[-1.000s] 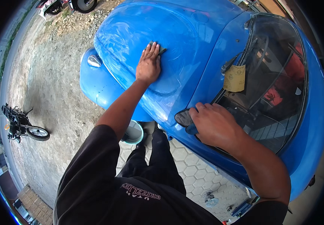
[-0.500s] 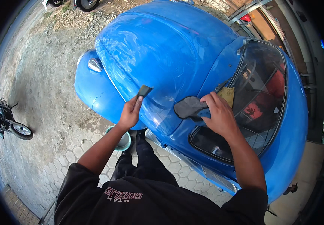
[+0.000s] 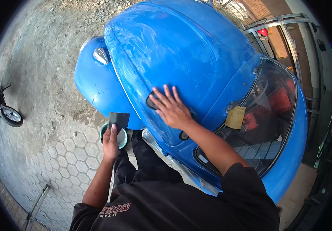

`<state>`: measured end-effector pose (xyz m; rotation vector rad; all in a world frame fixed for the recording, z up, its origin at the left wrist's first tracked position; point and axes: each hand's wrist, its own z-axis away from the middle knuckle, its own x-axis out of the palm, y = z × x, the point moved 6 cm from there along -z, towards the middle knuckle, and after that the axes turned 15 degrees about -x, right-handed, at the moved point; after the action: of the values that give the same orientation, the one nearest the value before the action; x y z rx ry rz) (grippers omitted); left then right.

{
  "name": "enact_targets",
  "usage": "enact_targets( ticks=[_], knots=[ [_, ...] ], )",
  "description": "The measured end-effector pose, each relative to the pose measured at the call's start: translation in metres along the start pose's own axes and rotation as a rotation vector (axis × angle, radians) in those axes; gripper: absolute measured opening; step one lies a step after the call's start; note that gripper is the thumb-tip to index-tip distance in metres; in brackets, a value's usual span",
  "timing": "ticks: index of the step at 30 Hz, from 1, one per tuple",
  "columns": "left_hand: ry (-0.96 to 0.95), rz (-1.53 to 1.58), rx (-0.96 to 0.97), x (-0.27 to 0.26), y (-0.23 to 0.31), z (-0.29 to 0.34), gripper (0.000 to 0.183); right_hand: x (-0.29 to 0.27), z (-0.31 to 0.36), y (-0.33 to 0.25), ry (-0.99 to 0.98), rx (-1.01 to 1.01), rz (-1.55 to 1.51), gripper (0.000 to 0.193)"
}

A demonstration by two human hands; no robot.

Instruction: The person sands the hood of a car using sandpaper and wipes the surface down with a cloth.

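My left hand pinches a dark grey sheet, which looks like sandpaper, between thumb and fingers; it is held above a bucket. My right hand lies flat with spread fingers on the hood of a blue car. Under it is a dark grey cloth, mostly hidden; one end shows past the fingertips and another bit by the wrist. Whitish smears cover the hood's front and left side.
A yellow sheet lies at the base of the windshield. The pale green bucket stands by my feet on hexagonal pavers. A motorcycle is at the far left; a metal frame is beyond the car.
My right hand has moved left from near the windshield and flattened over the cloth on the hood. My left hand has drawn back, down and left, off the car with the sheet.
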<state>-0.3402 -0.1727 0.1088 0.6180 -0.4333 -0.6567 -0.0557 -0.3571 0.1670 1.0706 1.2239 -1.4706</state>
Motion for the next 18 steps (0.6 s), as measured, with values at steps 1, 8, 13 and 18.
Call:
enact_targets(
  ticks=[1,8,13,18],
  knots=[
    [0.097,0.024,0.018,0.018,0.023,0.013,0.053,0.012,-0.013,-0.016,-0.052,-0.128,-0.063,0.071],
    [0.116,0.005,0.034,-0.016,0.020,0.001,0.055,-0.036,-0.101,0.134,0.328,0.099,0.141,0.059],
    [0.089,0.050,0.107,-0.001,0.042,0.004,0.058,-0.103,0.014,0.340,0.524,0.634,0.339,0.049],
    [0.050,0.131,0.043,0.009,0.034,-0.003,0.056,-0.088,0.041,0.340,0.288,0.868,0.389,0.074]
  ],
)
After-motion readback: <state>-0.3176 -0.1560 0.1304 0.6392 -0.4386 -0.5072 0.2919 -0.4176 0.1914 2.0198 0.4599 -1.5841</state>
